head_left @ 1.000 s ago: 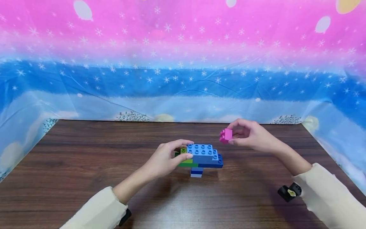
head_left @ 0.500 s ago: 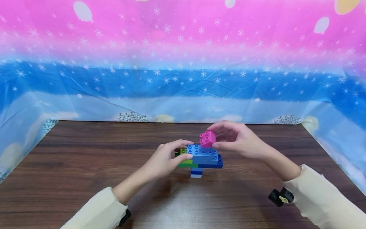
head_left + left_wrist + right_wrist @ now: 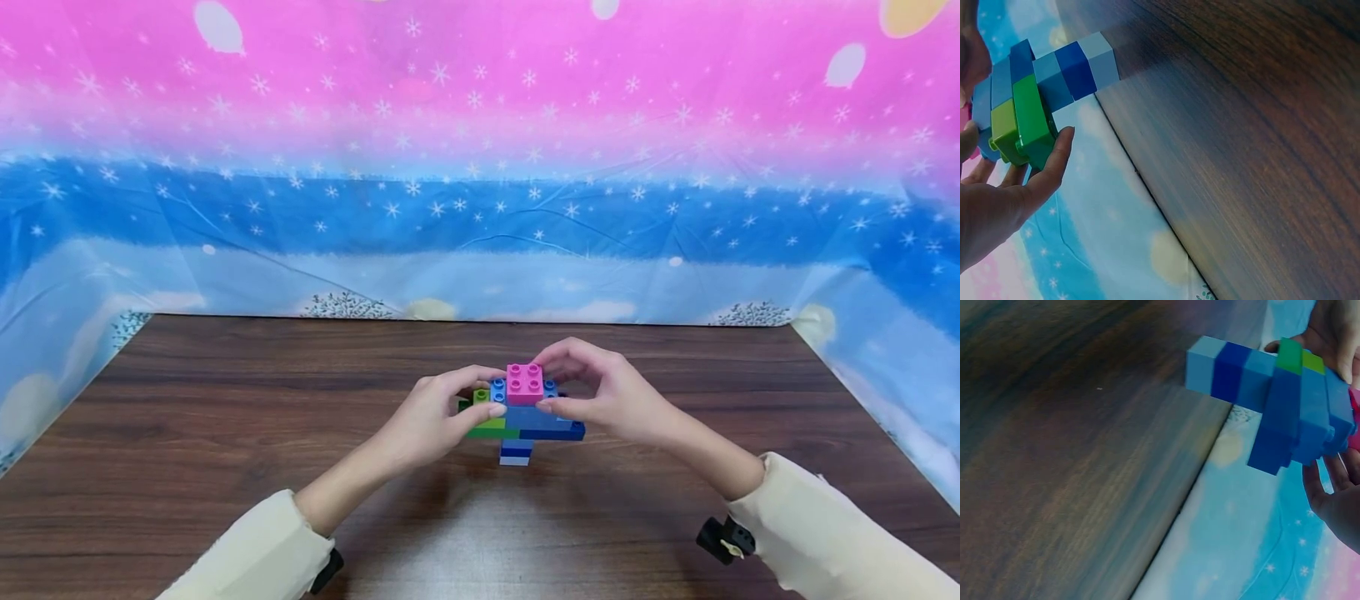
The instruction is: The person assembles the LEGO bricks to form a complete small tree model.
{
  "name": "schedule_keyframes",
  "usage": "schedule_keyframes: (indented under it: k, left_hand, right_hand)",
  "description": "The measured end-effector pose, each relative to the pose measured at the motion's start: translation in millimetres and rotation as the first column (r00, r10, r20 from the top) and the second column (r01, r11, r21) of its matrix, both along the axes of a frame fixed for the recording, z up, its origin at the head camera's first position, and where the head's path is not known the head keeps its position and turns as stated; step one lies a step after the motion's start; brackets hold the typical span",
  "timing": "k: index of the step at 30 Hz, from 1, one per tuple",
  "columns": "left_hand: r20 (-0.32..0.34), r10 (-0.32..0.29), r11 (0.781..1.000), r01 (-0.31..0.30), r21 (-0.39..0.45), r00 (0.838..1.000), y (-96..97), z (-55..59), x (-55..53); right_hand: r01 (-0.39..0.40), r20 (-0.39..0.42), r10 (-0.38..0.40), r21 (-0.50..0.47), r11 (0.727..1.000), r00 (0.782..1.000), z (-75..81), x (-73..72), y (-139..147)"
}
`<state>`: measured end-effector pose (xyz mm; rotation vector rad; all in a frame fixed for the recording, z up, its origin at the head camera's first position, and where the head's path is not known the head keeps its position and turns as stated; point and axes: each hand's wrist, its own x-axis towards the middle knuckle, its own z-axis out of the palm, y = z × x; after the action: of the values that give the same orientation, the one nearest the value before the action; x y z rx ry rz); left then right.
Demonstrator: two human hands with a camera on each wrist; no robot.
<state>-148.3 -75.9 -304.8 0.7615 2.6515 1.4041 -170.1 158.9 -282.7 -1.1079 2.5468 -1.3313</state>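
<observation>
In the head view a pink building brick point(image 3: 525, 396) with studs up sits on the light blue top of a toy-brick build point(image 3: 532, 419). My right hand point(image 3: 611, 396) pinches this pink brick from the right. The left hand point(image 3: 431, 421) holds the build's left end between thumb and fingers, by the lime and green bricks. A narrow column of blue bricks point(image 3: 515, 452) stands under the wide layers. In the left wrist view the green brick point(image 3: 1034, 122) is close to the fingers. The right wrist view shows the blue layers point(image 3: 1280, 419); the pink brick is mostly hidden there.
The build stands on a dark wooden table point(image 3: 225, 467). Behind the table hangs a pink and blue snowflake cloth point(image 3: 480, 208), which also runs along both sides. A black wrist camera point(image 3: 723, 537) hangs below the right sleeve.
My right hand has brought the pink brick leftward and down onto the build, turning its studs upward. The left hand has stayed at the build's left end.
</observation>
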Motion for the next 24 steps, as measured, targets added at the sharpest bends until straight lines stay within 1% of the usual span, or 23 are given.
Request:
schedule_keyframes:
  k: [4,9,17,24]
  left_hand:
    - [-0.001,-0.001,1.0,0.001,0.0,1.0,0.0,-0.4,0.1]
    - [0.004,-0.004,1.0,0.004,0.001,1.0,-0.4,-0.5,0.5]
    - [0.002,0.002,1.0,-0.002,-0.013,1.0,0.5,0.6,0.6]
    - [-0.003,0.004,1.0,-0.004,-0.012,1.0,0.6,2.0,0.7]
  right_hand:
    - [-0.003,-0.012,0.003,0.001,1.0,1.0,-3.7,-0.5,0.7]
    - [-0.024,-0.032,0.023,-0.009,1.0,0.999,-3.8,-0.8,0.6]
    - [-0.017,0.006,0.018,-0.02,1.0,1.0,-1.8,-0.1,0.0]
    - [0.006,0.013,-0.006,0.009,1.0,1.0,1.1,-1.4,0.1]
